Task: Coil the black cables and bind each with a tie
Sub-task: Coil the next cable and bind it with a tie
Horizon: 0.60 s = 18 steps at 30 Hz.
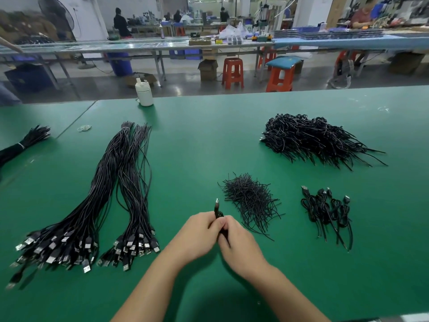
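Observation:
My left hand (199, 231) and my right hand (239, 245) meet over the green table, both gripping one coiled black cable (218, 211). Its USB plug sticks up above my fingers; the rest is hidden between my hands. Just to the right lies a loose heap of short black ties (250, 201). Two long bundles of uncoiled USB cables (111, 196) stretch along the left, plugs toward me. A few coiled, bound cables (327, 210) lie at the right, and a big pile of coiled cables (311, 138) sits farther back.
Another bound black bundle (21, 145) lies at the far left edge. A white bottle (144, 91) stands at the table's far edge, with rubber bands (84, 128) nearby. Beyond the green table (209, 140) are red stools, workbenches and seated people.

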Each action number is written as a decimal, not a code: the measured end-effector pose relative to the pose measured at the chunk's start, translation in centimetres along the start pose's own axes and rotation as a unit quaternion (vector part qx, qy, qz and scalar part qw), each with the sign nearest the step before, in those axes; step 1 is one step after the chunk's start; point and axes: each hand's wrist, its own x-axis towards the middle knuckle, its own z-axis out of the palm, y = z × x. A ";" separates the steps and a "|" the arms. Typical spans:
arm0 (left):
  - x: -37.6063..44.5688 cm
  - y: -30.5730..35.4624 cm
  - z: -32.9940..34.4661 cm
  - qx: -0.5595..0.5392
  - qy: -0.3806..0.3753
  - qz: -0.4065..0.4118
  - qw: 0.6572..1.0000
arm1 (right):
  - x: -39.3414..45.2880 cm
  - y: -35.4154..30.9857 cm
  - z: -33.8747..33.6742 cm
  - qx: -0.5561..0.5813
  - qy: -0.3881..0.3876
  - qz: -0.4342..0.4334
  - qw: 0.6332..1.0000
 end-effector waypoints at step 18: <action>2.4 -3.4 0.7 0.052 0.024 -0.032 0.998 | -0.2 0.1 2.7 0.013 -0.060 0.035 0.998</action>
